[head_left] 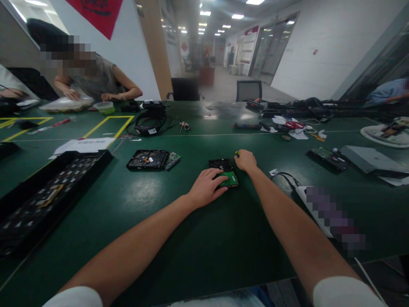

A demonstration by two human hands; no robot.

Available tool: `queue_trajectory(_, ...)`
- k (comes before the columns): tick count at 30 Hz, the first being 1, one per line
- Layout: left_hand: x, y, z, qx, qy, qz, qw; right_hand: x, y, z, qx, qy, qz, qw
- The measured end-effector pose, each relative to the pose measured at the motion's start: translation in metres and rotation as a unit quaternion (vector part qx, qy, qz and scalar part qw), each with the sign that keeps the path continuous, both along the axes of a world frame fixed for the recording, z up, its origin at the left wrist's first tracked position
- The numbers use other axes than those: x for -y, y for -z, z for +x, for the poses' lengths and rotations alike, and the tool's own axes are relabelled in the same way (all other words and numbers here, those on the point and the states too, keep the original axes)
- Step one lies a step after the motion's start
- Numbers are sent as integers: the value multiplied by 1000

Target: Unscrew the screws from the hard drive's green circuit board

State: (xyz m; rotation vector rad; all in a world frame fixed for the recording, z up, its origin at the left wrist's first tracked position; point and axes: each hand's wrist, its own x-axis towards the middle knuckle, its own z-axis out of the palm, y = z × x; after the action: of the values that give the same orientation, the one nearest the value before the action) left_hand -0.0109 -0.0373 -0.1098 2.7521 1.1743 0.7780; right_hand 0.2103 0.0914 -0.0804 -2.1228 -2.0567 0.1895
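Note:
A hard drive (230, 179) with a green circuit board lies flat on the green table in front of me. My left hand (207, 185) holds it from the left, the fingers over the board and the thumb along the near edge. Just past its far right corner is my right hand (246, 160), closed around a small yellow-and-black tool (237, 154). Most of that tool is hidden in the fist, so its kind does not show. To the left lies another hard drive (148, 159), a loose circuit board (173, 160) against its right side.
A long black tray (60, 194) stands at the left. To the right are a power strip (315, 209), another drive (329, 158) and a grey metal box (372, 160). Further back lie a black headset (150, 121) and scissors (184, 126). A person (102, 81) sits across the table.

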Motion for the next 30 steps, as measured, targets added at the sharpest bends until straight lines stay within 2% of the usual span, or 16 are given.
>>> queue_trajectory(3, 1, 0, 1, -3, -5, -6, 1000, 19, -7, 8, 6, -22, 0, 1000)
queue_trajectory(9, 3, -4, 2, 5, -14, -16, 1000, 82, -19, 19, 1, -94, 34, 995)
queue_trajectory(12, 5, -6, 4, 10, -25, -31, 999, 99, -23, 18, 1, -116, 38, 992)
queue_trajectory(15, 5, -5, 7, 3, -50, -36, 998, 104, -23, 16, -7, -129, 43, 991)
queue_trajectory(22, 6, -1, 11, -23, -100, -37, 994, 103, -19, 16, 0, -113, 62, 992)
queue_trajectory(30, 14, -13, 6, -47, -77, -41, 995, 98, -15, 25, -15, -106, 61, 992)
